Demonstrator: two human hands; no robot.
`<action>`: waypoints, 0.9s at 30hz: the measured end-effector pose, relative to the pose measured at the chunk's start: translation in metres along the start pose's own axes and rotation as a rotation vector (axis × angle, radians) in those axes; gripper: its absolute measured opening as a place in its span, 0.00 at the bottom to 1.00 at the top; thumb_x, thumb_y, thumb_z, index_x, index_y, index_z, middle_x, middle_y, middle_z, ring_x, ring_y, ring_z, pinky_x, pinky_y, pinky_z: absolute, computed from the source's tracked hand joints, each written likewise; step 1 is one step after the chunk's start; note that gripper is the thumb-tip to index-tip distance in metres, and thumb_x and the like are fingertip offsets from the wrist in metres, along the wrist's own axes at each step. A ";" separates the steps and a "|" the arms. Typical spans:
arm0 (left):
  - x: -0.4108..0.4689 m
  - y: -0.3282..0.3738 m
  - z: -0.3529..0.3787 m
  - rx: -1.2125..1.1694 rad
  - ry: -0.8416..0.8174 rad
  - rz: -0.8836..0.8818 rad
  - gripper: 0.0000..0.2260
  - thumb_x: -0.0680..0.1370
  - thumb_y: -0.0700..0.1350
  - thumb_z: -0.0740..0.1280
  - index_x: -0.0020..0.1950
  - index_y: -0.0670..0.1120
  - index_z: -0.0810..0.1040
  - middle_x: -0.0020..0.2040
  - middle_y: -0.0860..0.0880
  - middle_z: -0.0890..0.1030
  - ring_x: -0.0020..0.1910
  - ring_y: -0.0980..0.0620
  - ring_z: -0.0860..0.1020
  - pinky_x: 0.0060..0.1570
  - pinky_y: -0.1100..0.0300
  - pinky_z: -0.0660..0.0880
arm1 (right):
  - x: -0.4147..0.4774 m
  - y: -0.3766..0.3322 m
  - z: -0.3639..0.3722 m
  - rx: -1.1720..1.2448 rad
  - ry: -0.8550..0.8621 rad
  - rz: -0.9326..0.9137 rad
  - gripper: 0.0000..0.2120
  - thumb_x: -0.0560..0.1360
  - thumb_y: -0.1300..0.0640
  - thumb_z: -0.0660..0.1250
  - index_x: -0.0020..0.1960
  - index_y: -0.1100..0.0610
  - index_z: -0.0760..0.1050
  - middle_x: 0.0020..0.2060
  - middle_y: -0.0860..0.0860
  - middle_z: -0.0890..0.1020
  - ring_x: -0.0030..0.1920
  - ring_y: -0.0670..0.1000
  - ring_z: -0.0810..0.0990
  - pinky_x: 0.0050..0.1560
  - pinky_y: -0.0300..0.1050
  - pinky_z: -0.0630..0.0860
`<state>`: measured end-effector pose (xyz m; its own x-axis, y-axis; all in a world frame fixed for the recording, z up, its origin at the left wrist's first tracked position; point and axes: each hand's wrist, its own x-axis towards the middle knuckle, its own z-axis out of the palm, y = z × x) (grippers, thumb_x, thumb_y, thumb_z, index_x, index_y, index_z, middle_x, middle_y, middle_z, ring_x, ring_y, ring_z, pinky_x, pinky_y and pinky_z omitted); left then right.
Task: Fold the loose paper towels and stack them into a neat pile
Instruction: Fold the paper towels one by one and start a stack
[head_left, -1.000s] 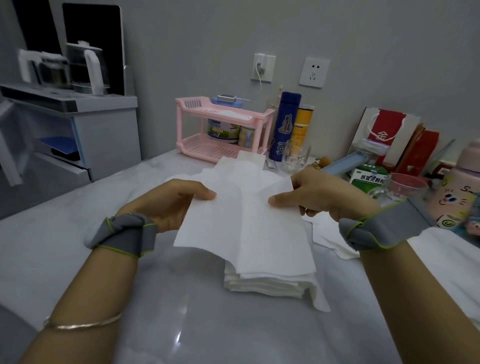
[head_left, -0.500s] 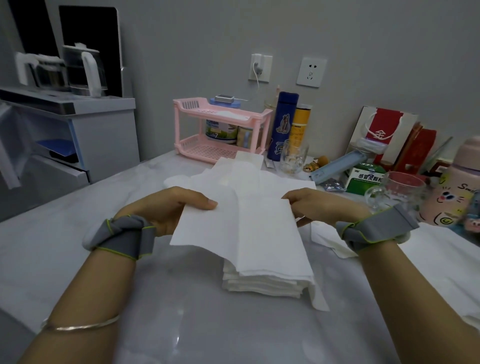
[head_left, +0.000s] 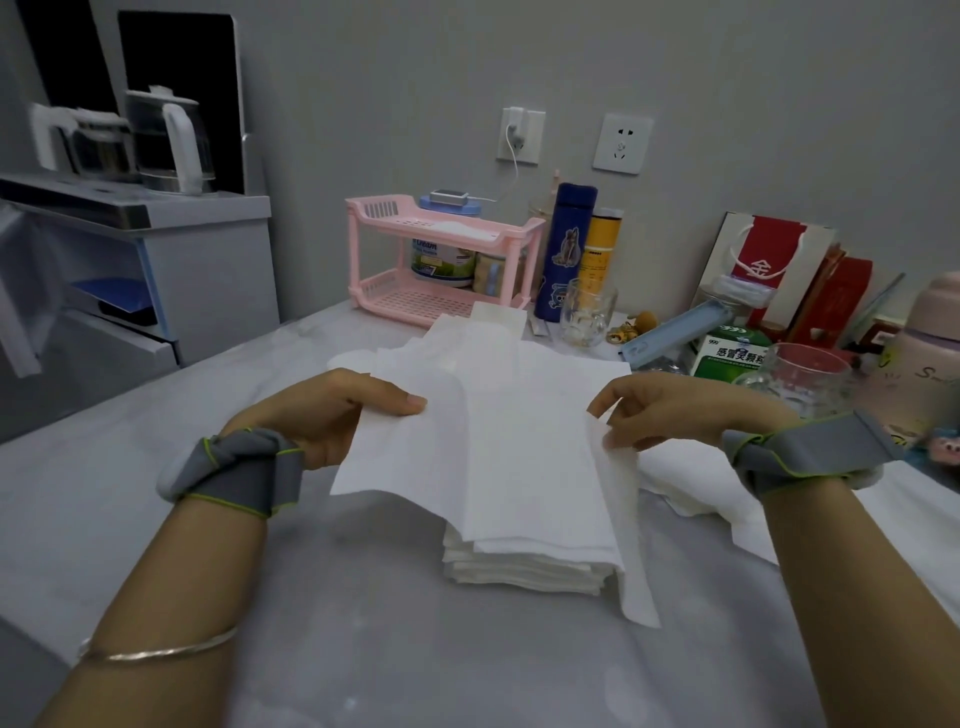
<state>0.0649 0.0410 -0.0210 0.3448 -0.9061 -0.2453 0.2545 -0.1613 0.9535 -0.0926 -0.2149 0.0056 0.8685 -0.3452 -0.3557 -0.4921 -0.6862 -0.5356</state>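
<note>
Left hand (head_left: 332, 415) pinches towel (head_left: 498, 447) edge; right hand (head_left: 675, 410) pinches opposite edge. Align corners over pile (head_left: 524, 571) before creasing.

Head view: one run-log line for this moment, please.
left hand: pinching paper towel | right hand: pinching its right edge | folded pile: beneath

Dim, flat, cool-grey indoor light with soft, faint shadows. A pale sheen lies on the marble tabletop (head_left: 363, 649). Wide-angle distortion bends the edges; the kettles (head_left: 156, 140) at upper left are smeared and blurred.
</note>
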 end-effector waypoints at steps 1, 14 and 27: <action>0.000 0.000 0.000 0.013 -0.012 0.009 0.19 0.52 0.38 0.80 0.42 0.39 0.84 0.39 0.41 0.84 0.35 0.44 0.83 0.29 0.57 0.79 | -0.002 0.002 -0.003 -0.005 0.004 -0.001 0.10 0.74 0.60 0.68 0.53 0.51 0.74 0.39 0.48 0.77 0.42 0.46 0.77 0.50 0.40 0.76; 0.000 -0.005 0.006 0.001 0.035 0.004 0.13 0.60 0.43 0.78 0.42 0.43 0.84 0.40 0.42 0.85 0.36 0.46 0.84 0.28 0.59 0.78 | -0.008 -0.034 0.008 0.696 0.260 -0.166 0.08 0.72 0.57 0.68 0.51 0.57 0.78 0.47 0.52 0.80 0.53 0.59 0.80 0.56 0.46 0.76; 0.001 -0.004 0.013 -0.020 0.070 0.022 0.16 0.63 0.45 0.76 0.48 0.44 0.79 0.38 0.44 0.85 0.33 0.47 0.84 0.26 0.59 0.77 | -0.023 -0.028 -0.005 0.811 0.361 -0.301 0.11 0.73 0.56 0.65 0.54 0.59 0.76 0.39 0.53 0.83 0.37 0.50 0.84 0.35 0.40 0.80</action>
<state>0.0526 0.0362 -0.0232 0.4130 -0.8795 -0.2363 0.2635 -0.1330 0.9555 -0.0988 -0.1909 0.0328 0.8651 -0.4966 0.0708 -0.0170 -0.1700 -0.9853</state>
